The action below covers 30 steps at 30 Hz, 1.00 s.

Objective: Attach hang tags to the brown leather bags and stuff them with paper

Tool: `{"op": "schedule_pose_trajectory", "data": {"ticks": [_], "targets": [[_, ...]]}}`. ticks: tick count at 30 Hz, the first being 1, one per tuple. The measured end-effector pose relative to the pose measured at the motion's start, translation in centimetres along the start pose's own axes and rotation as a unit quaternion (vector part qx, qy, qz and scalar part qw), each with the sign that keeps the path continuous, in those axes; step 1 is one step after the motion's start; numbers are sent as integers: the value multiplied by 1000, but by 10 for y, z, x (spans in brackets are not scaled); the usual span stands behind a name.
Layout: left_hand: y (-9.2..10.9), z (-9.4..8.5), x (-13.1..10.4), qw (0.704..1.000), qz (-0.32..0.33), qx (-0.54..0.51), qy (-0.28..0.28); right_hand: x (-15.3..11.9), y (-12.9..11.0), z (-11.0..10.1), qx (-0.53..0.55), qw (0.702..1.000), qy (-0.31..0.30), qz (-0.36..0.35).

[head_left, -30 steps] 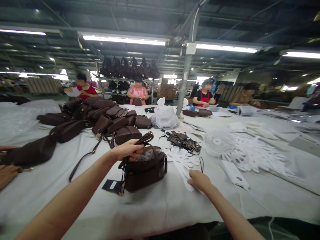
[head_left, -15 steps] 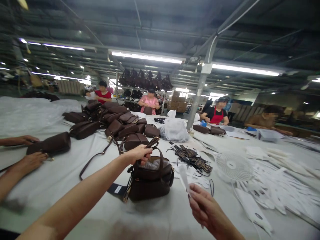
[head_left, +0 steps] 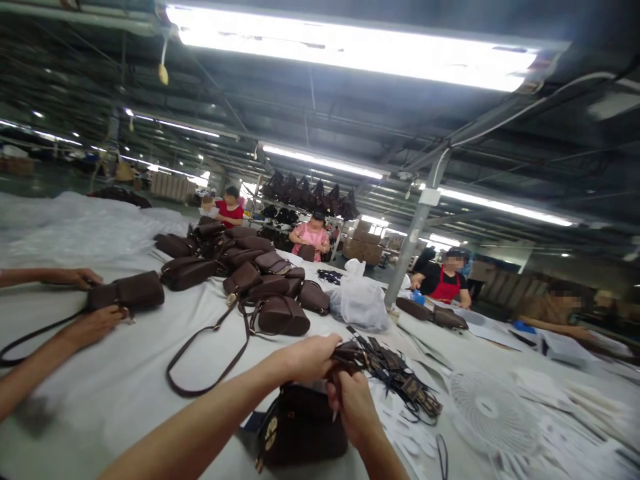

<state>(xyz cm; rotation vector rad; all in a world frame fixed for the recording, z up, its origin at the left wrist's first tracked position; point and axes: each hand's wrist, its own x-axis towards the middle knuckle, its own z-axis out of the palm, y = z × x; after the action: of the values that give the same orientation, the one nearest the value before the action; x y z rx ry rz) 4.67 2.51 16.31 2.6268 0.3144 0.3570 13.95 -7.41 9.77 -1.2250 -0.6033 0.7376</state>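
Note:
A dark brown handbag (head_left: 305,430) stands upright on the white-covered table, low in the centre of the view. My left hand (head_left: 315,359) grips a bunched dark brown strap (head_left: 353,353) above the bag. Right beside it, my right hand (head_left: 353,400) is closed at the same strap bundle, just over the bag's right side; a small white tip shows below its fingers. A gold round ornament (head_left: 271,433) hangs at the bag's left end, near a dark tag (head_left: 253,421).
Brown bags (head_left: 245,263) lie heaped beyond my hands. At the left, another person's hands (head_left: 100,323) hold a brown bag (head_left: 127,293). Black tags (head_left: 400,373), a white fan (head_left: 493,410) and a metal post (head_left: 415,230) are on the right. Several people work farther back.
My right hand has moved left and up from beside the bag to the strap bundle. My left hand still holds the strap, now farther right in view. The camera view has tilted up.

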Motion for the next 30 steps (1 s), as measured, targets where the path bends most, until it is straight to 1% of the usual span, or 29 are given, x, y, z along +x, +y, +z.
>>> {"op": "schedule_pose_trajectory", "data": {"ticks": [2, 4, 6, 9, 11, 13, 14, 16, 17, 18, 20, 21, 22, 23, 26, 28, 30], "targets": [[-1, 2, -4, 998, 22, 61, -16, 2, 3, -6, 64, 996, -50, 24], [-2, 6, -6, 996, 37, 86, -7, 2, 6, -11, 126, 988, -78, 53], [-2, 11, -5, 995, 40, 90, 21, 1, 8, -12, 146, 984, -77, 65], [0, 18, -4, 994, 26, 76, 68, 5, 9, -8, 126, 989, -58, 59], [-2, 20, -3, 995, 13, 56, 77, 9, 9, -3, 110, 992, -40, 56], [-6, 22, -4, 997, 22, 17, 74, 13, 10, 1, 114, 992, -10, 54], [-10, 23, -5, 996, 34, -19, 78, 15, 10, 3, 125, 991, 3, 55], [-19, 27, -7, 985, 53, -131, 95, 18, 11, 4, 157, 985, 18, 66], [-23, 31, -8, 971, 53, -204, 109, 20, 11, 5, 176, 981, 21, 75], [-27, 34, -9, 949, 44, -284, 127, 22, 11, 5, 193, 977, 21, 84], [-33, 43, -11, 886, 11, -436, 158, 27, 12, 7, 216, 971, 22, 94], [-34, 47, -11, 854, -6, -493, 166, 28, 13, 8, 221, 971, 21, 93], [-34, 50, -10, 830, -21, -532, 167, 30, 13, 10, 222, 971, 19, 88], [-33, 53, -9, 814, -32, -557, 164, 31, 12, 13, 218, 973, 15, 80], [-27, 60, -3, 787, -53, -594, 160, 32, 9, 22, 188, 980, 14, 58], [-24, 63, 2, 764, -77, -615, 180, 29, 7, 26, 154, 987, 22, 42], [-23, 63, 7, 757, -102, -612, 205, 24, 8, 28, 110, 994, -3, 19]]}}
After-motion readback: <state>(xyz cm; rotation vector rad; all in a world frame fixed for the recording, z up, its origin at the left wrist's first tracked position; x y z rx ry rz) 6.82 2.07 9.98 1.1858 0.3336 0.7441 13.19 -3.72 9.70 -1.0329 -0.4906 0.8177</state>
